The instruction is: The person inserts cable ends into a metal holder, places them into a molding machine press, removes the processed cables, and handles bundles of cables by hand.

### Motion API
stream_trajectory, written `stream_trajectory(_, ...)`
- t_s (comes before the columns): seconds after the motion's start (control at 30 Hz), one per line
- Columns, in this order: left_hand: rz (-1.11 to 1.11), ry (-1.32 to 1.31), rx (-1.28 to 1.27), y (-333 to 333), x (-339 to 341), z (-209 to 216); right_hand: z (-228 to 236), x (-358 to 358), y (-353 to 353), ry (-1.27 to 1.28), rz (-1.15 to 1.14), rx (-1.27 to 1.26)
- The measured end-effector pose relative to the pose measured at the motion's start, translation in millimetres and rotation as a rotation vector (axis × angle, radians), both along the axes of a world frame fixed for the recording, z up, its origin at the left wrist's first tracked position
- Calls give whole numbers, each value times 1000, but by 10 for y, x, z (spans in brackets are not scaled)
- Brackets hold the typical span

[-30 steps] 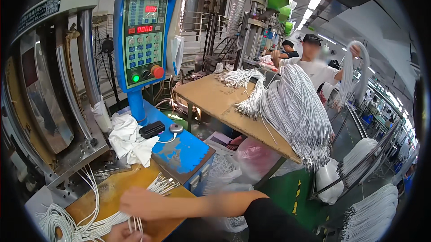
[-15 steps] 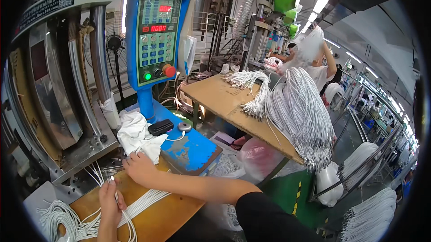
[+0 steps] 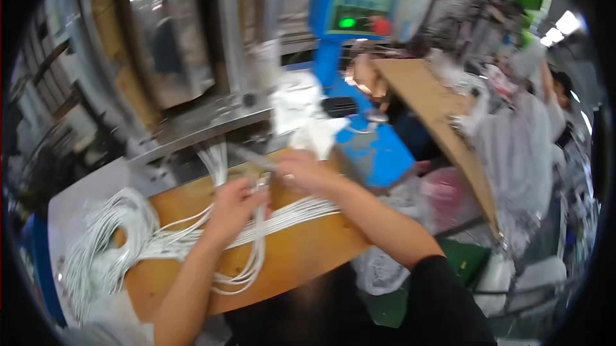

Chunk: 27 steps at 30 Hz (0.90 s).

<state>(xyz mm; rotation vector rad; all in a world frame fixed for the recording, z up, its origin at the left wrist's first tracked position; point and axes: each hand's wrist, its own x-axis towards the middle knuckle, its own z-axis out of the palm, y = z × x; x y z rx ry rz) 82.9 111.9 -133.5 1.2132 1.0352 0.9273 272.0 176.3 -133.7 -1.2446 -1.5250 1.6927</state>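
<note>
Where white cables [image 3: 260,238] loop down over the orange-brown desk [image 3: 308,250], we pinch them between the fingers of our left hand [image 3: 236,210]; beside it, our right hand's [image 3: 307,174] fingers are too blurred to tell. Beyond lies a white cloth [image 3: 299,103].

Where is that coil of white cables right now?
In the head view, the coil of white cables lies at lower left, over the left end of the orange-brown board, left of the person's left hand.
</note>
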Motion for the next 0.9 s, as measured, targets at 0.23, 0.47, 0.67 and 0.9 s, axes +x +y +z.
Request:
stream_trajectory(0.23, 20, -88, -45, -54, -10, 2, -14, -40, -152, 49, 2, 141)
stream_trajectory(0.47, -14, -100, -81, -77, -40, -6, -103, -124, -227, -27, 26, 567)
stream_trajectory(0.67, -8, -65, -113, -85, 72, 88, -44, -19, -275, -14, 58, 522)
stream_trajectory(0.9, 89, -74, -103, -137, -20, 75, -191, -280, -247, 118, 27, 990)
